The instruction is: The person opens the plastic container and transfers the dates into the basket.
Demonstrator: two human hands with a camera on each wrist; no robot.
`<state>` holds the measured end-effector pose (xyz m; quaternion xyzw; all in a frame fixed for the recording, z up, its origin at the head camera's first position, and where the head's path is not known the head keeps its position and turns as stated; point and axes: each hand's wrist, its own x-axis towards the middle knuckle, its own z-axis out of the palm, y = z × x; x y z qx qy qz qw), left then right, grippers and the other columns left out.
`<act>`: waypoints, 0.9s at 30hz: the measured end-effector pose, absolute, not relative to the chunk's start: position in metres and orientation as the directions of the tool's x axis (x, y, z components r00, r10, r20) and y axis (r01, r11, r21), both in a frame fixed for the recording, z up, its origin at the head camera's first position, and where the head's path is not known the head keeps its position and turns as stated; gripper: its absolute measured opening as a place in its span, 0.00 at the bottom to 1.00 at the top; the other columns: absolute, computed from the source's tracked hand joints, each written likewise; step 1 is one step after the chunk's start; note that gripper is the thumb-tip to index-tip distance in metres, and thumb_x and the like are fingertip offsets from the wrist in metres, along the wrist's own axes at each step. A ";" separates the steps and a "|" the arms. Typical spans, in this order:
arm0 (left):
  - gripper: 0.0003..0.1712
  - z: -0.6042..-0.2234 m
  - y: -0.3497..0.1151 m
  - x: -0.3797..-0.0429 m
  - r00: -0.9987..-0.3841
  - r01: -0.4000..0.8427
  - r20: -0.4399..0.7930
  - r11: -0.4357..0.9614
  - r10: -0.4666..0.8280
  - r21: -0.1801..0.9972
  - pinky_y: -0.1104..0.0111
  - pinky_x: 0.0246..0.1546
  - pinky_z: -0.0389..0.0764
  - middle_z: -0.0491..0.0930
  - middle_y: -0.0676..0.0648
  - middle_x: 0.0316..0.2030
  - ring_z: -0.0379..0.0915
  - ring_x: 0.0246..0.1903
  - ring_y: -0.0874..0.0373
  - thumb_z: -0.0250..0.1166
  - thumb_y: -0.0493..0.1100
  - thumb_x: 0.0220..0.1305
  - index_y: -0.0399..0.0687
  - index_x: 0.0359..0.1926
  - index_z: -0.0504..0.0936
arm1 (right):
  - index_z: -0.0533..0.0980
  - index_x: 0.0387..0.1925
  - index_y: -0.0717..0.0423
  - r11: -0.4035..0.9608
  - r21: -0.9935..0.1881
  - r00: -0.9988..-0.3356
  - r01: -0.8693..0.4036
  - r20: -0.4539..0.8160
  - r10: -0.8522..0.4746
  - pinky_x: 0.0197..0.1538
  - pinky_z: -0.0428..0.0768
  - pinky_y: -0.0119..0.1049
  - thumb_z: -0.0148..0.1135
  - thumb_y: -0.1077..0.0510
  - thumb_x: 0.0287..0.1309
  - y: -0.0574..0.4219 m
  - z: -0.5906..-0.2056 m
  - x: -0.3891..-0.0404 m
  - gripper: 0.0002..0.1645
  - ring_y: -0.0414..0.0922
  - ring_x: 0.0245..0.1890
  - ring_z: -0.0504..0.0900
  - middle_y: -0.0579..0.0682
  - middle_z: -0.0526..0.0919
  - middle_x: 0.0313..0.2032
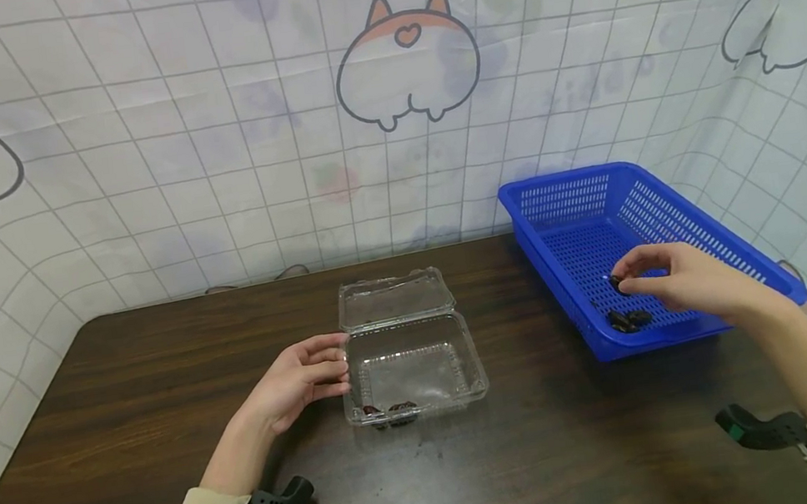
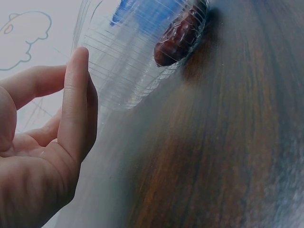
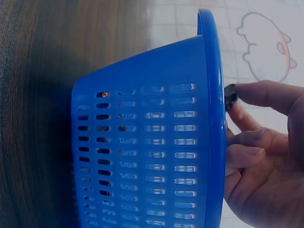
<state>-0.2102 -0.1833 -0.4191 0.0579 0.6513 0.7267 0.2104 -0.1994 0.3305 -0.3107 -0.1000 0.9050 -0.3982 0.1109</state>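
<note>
My right hand [image 1: 667, 278] pinches a dark, wrinkled date [image 1: 615, 282] between thumb and forefinger, above the near part of the blue plastic basket [image 1: 554, 284]. Below it, a few dates [image 1: 622, 321] lie on the basket floor. In the right wrist view the basket wall partly hides my fingers, though the pinched date [image 3: 230, 97] shows past the rim. A clear hinged plastic box [image 1: 470, 353] stands with its lid laid back, with dates [image 1: 402, 413] at its front edge. My left hand [image 1: 299, 382] touches the box's left side with outstretched fingers.
The dark wooden table [image 1: 162, 382] carries both containers. At its back edge hangs a white checked cloth [image 1: 271, 159] with cartoon animal prints. The box's transparent lid [image 1: 396, 297] lies toward that cloth. Black wrist straps [image 1: 276, 503] sit over the sleeves.
</note>
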 end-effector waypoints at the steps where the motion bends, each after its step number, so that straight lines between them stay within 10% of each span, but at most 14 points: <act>1: 0.33 -0.419 -0.183 -0.210 -0.905 -0.229 -0.189 -0.062 0.381 0.971 0.58 0.44 0.83 0.73 0.43 0.40 0.78 0.35 0.51 0.65 0.33 0.62 0.36 0.66 0.64 | 0.73 0.50 0.58 0.664 -0.741 -0.954 -0.096 -0.121 -0.273 0.13 0.66 0.39 0.60 0.47 0.65 0.331 -0.311 -0.199 0.21 0.40 0.13 0.60 0.61 0.74 0.46; 27: 0.32 -0.420 -0.185 -0.210 -0.906 -0.231 -0.189 -0.067 0.379 0.971 0.58 0.44 0.83 0.73 0.43 0.41 0.79 0.35 0.51 0.65 0.33 0.62 0.36 0.66 0.64 | 0.78 0.45 0.46 0.591 -0.777 -0.890 -0.218 -0.090 -0.447 0.14 0.63 0.34 0.60 0.43 0.64 0.232 -0.304 -0.217 0.15 0.41 0.15 0.61 0.52 0.81 0.39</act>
